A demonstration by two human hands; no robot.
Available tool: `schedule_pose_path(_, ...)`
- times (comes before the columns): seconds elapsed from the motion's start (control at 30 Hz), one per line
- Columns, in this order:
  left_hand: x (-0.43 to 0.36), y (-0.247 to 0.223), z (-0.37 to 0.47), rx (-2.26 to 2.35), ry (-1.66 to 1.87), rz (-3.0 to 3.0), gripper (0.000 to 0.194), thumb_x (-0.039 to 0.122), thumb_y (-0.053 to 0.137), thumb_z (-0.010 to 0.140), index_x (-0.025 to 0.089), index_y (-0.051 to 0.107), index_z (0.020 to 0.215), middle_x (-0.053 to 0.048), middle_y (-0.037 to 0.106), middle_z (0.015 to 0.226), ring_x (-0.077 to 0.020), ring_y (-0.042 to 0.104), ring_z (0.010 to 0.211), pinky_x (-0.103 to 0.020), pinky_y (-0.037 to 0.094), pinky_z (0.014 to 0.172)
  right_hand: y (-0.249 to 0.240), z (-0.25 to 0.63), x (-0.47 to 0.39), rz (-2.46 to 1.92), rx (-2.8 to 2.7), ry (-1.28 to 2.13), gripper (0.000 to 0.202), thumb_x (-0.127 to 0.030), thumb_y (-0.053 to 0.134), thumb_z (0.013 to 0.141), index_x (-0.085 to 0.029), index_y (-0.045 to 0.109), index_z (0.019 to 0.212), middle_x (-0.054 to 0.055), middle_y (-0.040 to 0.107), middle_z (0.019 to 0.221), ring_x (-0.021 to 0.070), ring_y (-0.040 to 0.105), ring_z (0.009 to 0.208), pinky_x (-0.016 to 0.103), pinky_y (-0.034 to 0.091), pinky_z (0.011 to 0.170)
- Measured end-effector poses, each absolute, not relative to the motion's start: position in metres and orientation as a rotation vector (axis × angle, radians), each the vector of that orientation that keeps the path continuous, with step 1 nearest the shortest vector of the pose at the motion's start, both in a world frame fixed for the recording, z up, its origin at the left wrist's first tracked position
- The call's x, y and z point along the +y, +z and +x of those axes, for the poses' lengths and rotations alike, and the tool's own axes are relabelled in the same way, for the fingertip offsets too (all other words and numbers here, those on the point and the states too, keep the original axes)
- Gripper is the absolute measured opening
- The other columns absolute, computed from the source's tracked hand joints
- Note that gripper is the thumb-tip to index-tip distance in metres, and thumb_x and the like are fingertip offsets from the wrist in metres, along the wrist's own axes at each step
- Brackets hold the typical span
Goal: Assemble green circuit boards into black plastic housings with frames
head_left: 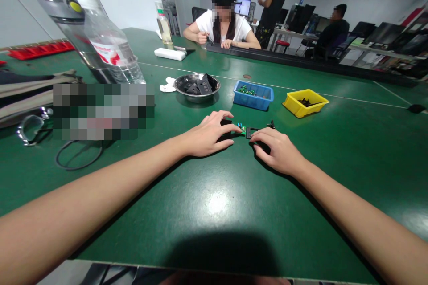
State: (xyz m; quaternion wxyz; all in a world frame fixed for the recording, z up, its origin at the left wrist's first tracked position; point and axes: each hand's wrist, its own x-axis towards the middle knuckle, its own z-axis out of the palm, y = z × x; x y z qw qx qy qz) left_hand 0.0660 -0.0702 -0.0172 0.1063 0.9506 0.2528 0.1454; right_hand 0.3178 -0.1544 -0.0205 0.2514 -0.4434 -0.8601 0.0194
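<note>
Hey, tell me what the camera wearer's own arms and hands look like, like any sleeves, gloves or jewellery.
The left hand and right hand are bare: no gloves, rings, watches or bracelets visible. Both slim forearms show without sleeves, cables or evident markings.

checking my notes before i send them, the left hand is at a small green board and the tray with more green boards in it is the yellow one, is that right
Wrong tray: the head view shows the other green boards in the blue tray, not the yellow one. The left hand is at a small green board.
</note>
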Motion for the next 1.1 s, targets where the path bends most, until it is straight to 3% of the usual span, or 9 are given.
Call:
schedule_pose_path(0.2,-0.071,-0.016,0.0666,0.793,0.409,2.772,0.041,0.043,0.054,0.098,0.031,0.059,0.137,-0.013,0.043,0.142,-0.0329,0.042,0.133,-0.058,0.037,0.115,-0.0229,0.3185,-0.1531,-1.238,-2.347,0.059,0.021,-0.017,0.058,0.089,-0.021,0.07,0.106,0.012,0.076,0.115,0.0275,0.069,0.111,0.044,0.05,0.098)
schedule_pose_path(0.43,-0.0724,-0.0146,0.0673,0.84,0.399,2.757,0.041,0.044,0.053,0.098,0.03,0.059,0.137,-0.013,0.043,0.142,-0.0328,0.042,0.133,-0.057,0.037,0.115,-0.0243,0.319,-0.1529,-1.304,-2.382,0.051,0.022,-0.023,0.058,0.093,-0.02,0.069,0.112,0.013,0.073,0.127,0.0323,0.058,0.133,0.052,0.04,0.105)
schedule_pose_path(0.67,-0.0722,-0.014,0.0673,0.839,0.381,2.765,0.042,0.044,0.052,0.099,0.028,0.058,0.137,-0.014,0.044,0.14,-0.0327,0.044,0.131,-0.057,0.038,0.114,-0.0249,0.3194,-0.1511,-1.297,-2.412,-0.016,0.028,-0.021,0.054,0.097,-0.018,0.071,0.119,0.014,0.073,0.129,0.0301,0.061,0.126,0.049,0.042,0.101)
schedule_pose_path(1.1,-0.0715,-0.0153,0.067,0.843,0.392,2.748,0.041,0.045,0.052,0.098,0.029,0.058,0.136,-0.013,0.044,0.14,-0.0324,0.044,0.129,-0.057,0.039,0.112,-0.0261,0.3195,-0.1496,-1.324,-2.408,-0.11,0.031,-0.016,0.048,0.099,-0.017,0.074,0.115,0.014,0.074,0.127,0.0298,0.062,0.122,0.048,0.045,0.095)
